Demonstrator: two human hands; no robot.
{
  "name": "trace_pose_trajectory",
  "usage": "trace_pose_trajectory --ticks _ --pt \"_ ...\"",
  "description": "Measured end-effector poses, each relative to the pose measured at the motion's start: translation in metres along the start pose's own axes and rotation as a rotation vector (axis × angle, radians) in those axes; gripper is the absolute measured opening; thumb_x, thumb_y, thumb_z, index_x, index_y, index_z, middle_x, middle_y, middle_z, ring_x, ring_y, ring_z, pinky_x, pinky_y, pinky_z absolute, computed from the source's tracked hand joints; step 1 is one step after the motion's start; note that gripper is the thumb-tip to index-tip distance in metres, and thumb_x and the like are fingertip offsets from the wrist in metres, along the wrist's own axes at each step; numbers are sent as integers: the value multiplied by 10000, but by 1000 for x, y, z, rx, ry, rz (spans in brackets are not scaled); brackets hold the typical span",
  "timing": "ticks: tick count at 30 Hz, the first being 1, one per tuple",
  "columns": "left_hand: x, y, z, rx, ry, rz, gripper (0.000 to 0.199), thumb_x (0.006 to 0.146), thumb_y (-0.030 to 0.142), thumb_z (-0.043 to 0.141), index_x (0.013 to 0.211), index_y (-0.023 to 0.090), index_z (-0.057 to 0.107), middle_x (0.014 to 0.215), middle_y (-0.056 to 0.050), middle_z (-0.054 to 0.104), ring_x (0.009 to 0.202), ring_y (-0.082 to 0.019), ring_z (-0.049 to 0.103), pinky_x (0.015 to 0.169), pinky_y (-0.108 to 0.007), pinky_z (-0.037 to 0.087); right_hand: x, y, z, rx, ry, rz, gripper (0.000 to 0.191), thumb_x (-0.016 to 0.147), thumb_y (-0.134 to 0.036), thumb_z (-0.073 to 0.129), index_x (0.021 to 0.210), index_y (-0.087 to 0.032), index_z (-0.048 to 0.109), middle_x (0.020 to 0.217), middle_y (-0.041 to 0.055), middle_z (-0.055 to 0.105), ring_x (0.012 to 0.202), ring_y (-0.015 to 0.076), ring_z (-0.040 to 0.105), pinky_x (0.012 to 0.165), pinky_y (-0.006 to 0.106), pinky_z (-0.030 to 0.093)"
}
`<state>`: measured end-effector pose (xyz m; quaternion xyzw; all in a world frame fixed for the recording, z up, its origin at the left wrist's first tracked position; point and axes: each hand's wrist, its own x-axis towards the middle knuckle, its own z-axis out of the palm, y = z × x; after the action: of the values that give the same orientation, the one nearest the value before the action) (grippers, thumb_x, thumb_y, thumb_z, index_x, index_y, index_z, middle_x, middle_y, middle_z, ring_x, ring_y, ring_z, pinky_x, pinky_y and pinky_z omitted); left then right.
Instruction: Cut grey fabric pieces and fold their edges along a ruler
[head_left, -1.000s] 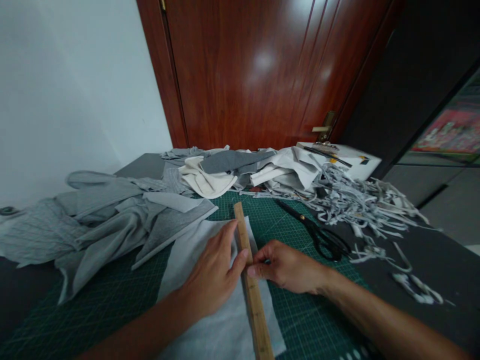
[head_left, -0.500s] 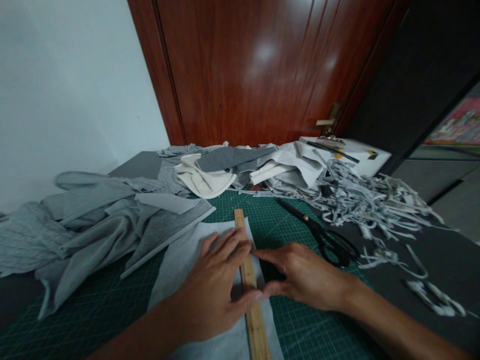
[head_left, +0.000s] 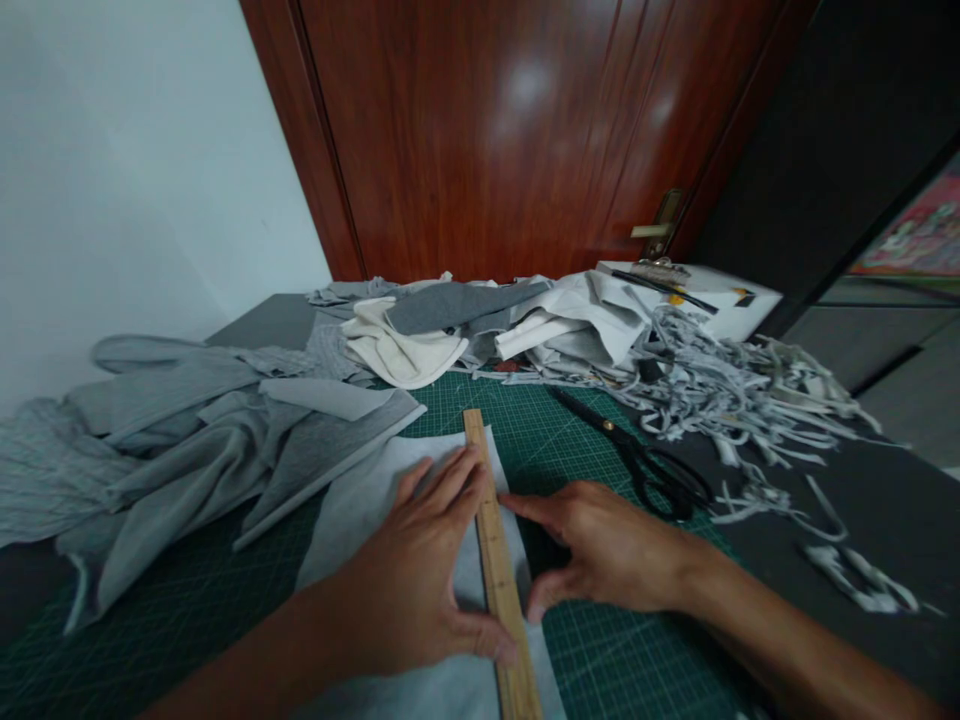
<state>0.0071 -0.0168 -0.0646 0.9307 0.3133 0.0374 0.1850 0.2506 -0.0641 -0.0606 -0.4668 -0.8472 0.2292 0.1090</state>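
1 wooden ruler [head_left: 496, 545] is laid lengthwise on 1 pale gray cloth piece [head_left: 364, 505], near its R edge, w/ a narrow margin left showing, prob. so a straight line can be judged along it. The cloth is spread on 1 green gridded mat [head_left: 630, 660], presumably for the squared lines. The ruler is crossed by the L hand [head_left: 409, 575]: fingers fanned near the far end, thumb set lower down, prob. so both ends are held from slipping. That grip is spread wide; the ruler is pressed, not pinched. The R hand [head_left: 607, 545] is held at the other side, index tip by the ruler's R edge, thumb tip by the cloth's R edge, w/ a wide gap between; nothing is seen clasped in that grip, & firm contact can't be told.

1 pr. black scissors [head_left: 626, 440] is laid beyond the R hand, prob. for easy reach. Bulky gray fabric [head_left: 187, 450] is heaped at L, approx. 1 pile, layers uncountable. 1 cream piece [head_left: 405, 350] is seen at the back of the tabletop [head_left: 892, 510]. Cut strips [head_left: 735, 385] are piled at R, too tangled to be counted.
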Motion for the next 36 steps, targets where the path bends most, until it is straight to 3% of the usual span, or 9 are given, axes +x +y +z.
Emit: trace_pose_trajectory --ticks 11,15,20,27,31,36 --pt "-2 -8 9 6 36 25 1287 690 750 779 1680 175 190 1757 -187 104 1620 -386 77 1294 -615 42 -2 -3 2 -20 38 40 823 791 -662 828 1376 -105 666 688 -2 621 568 171 515 531 267 300" --pt "-3 -6 7 -18 53 43 1322 670 789 785 1684 199 174 1750 -207 126 1616 -399 99 1284 -642 54 -3 -5 -3 -9 31 43 839 773 -663 842 1365 -93 669 699 -10 603 583 164 517 541 264 305" --pt "-3 -3 5 -9 45 44 1325 680 835 749 1673 152 198 1741 -234 129 1617 -391 105 1288 -632 47 -8 -7 -4 115 -27 41 791 737 -681 856 1269 -111 720 628 -66 520 528 133 446 487 256 280" --pt "-3 -5 8 -17 58 36 1332 658 802 782 1670 152 209 1740 -234 149 1611 -410 116 1279 -654 61 -11 -15 3 47 -35 13 842 702 -681 876 1295 -111 699 677 -15 642 538 152 516 503 269 294" --pt "-5 -6 8 -8 63 43 1291 688 782 769 1665 143 217 1737 -235 167 1610 -409 129 1277 -662 72 -10 -20 5 -28 -33 24 915 706 -696 861 1368 -101 650 730 60 728 592 228 635 507 284 327" --pt "-7 -14 6 27 65 74 1255 727 767 752 1670 161 188 1741 -214 180 1611 -394 145 1285 -643 76 -9 -26 9 -46 -24 37 914 688 -713 861 1324 -88 663 817 137 793 656 302 725 518 304 359"
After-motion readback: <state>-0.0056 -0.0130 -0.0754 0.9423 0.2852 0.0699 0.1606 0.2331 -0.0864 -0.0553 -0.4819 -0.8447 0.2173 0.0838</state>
